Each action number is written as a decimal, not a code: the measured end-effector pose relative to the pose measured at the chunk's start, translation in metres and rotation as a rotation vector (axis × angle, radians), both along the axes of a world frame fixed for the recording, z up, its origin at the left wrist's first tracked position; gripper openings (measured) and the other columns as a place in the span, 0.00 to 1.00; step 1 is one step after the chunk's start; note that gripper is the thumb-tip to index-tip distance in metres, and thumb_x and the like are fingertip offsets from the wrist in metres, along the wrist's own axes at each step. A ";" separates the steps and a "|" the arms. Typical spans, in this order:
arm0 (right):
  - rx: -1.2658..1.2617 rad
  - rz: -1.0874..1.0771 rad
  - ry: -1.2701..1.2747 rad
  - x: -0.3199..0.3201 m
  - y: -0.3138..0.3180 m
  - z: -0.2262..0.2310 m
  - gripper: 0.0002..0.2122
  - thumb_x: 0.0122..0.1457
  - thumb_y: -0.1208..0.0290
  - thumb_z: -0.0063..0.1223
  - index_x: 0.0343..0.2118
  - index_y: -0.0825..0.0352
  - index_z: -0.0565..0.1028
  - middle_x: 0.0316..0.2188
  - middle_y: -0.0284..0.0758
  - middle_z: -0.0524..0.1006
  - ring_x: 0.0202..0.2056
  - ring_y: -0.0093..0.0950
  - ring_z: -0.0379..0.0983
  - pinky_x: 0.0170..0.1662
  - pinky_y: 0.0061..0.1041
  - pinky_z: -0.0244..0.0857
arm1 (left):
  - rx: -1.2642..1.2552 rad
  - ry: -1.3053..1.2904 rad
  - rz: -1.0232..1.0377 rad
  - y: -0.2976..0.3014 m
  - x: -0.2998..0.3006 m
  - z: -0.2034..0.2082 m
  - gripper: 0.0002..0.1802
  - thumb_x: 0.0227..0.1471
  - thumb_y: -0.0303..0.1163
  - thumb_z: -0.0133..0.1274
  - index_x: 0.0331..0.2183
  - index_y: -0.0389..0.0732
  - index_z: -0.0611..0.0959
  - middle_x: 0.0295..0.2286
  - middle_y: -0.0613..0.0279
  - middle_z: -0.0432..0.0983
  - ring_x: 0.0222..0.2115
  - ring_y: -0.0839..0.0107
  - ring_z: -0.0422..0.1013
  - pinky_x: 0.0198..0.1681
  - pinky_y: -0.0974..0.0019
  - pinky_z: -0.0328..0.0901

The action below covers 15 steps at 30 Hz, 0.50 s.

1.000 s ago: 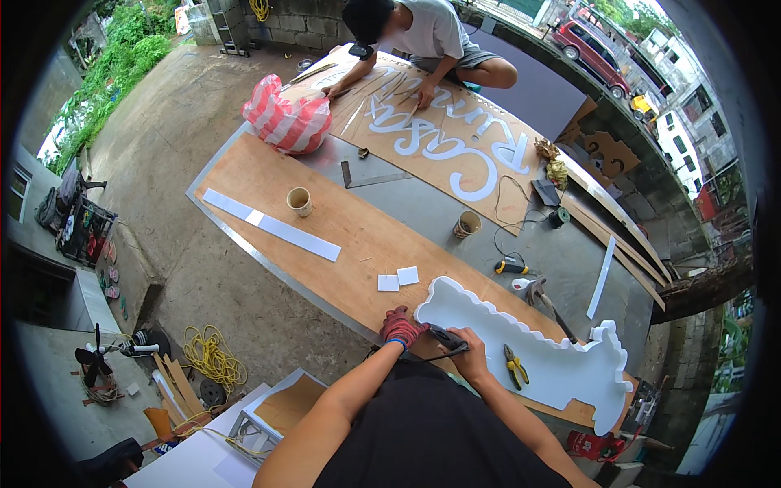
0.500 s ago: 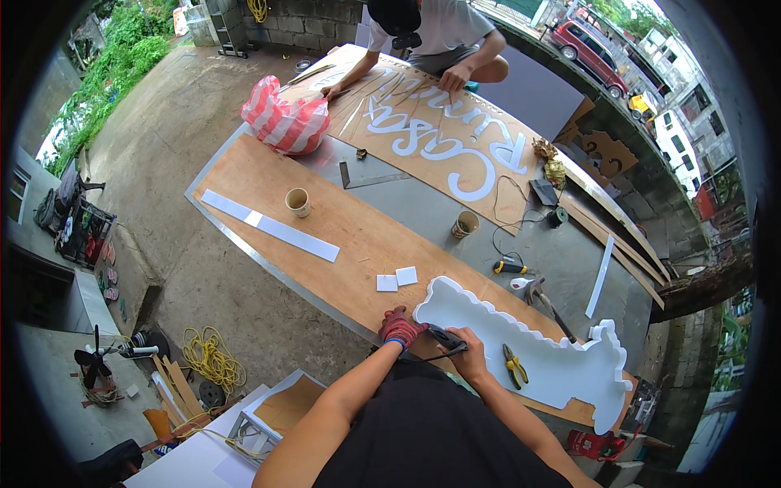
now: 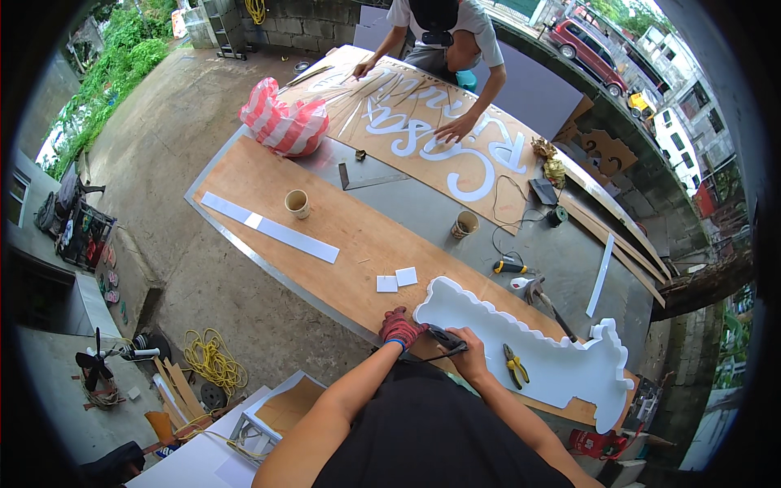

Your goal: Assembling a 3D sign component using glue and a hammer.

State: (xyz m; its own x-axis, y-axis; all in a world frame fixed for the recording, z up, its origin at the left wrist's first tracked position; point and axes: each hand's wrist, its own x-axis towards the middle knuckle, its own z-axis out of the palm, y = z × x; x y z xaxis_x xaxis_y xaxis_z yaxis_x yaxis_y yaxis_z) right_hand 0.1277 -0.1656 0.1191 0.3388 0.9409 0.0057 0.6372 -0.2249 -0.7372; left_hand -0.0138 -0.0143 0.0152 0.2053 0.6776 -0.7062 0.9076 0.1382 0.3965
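Observation:
My left hand (image 3: 399, 327), in a red and dark work glove, lies curled at the left end of a white tray-like shape with a scalloped rim (image 3: 529, 350). What its fingers grip is too small to make out. My bare right hand (image 3: 465, 351) is closed around a black corded hand tool (image 3: 443, 338), whose front end reaches toward the gloved fingertips and the rim; its exact kind is unclear. Inside the white shape lie yellow-and-black pliers (image 3: 515, 368). Two small white square pieces (image 3: 395, 281) rest on the plywood board (image 3: 350, 236) just beyond my left hand.
Across the table, a co-worker (image 3: 447, 41) leans over brown sheeting with white lettering (image 3: 468, 175). Around the table are paper cups (image 3: 298, 203), a hammer (image 3: 545, 301), a yellow-and-black tool (image 3: 510, 266), a white strip (image 3: 268, 226), a metal square (image 3: 370, 180) and a striped bag (image 3: 285, 118).
The co-worker has shifted right; one of their hands has come nearer onto the lettering, the other has drawn up the sheet. My hands and the black tool look nearly unmoved.

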 end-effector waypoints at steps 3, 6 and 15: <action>0.007 0.003 -0.008 0.000 0.001 -0.001 0.21 0.51 0.68 0.76 0.48 0.65 0.82 0.36 0.42 0.80 0.38 0.46 0.80 0.42 0.40 0.74 | 0.015 -0.007 -0.004 0.000 -0.001 0.001 0.60 0.35 0.67 0.75 0.66 0.51 0.72 0.61 0.49 0.68 0.61 0.50 0.70 0.62 0.46 0.68; 0.007 0.005 -0.008 0.000 0.000 0.000 0.22 0.51 0.68 0.76 0.48 0.65 0.82 0.36 0.43 0.80 0.38 0.46 0.80 0.42 0.40 0.74 | 0.004 -0.013 0.009 -0.001 0.000 0.004 0.61 0.35 0.66 0.75 0.66 0.51 0.72 0.61 0.49 0.69 0.61 0.50 0.70 0.62 0.46 0.68; 0.000 0.008 -0.014 0.001 0.000 -0.002 0.22 0.50 0.68 0.76 0.48 0.65 0.82 0.36 0.42 0.80 0.38 0.47 0.79 0.42 0.41 0.74 | -0.016 0.006 0.012 0.001 0.000 0.003 0.61 0.35 0.66 0.76 0.66 0.52 0.71 0.62 0.50 0.68 0.62 0.50 0.69 0.63 0.46 0.67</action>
State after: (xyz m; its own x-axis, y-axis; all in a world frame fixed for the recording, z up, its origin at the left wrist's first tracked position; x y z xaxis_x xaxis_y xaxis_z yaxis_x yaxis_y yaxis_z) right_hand 0.1286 -0.1653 0.1171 0.3315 0.9434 0.0100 0.6490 -0.2204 -0.7282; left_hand -0.0133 -0.0134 0.0186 0.1930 0.6685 -0.7182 0.9079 0.1559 0.3891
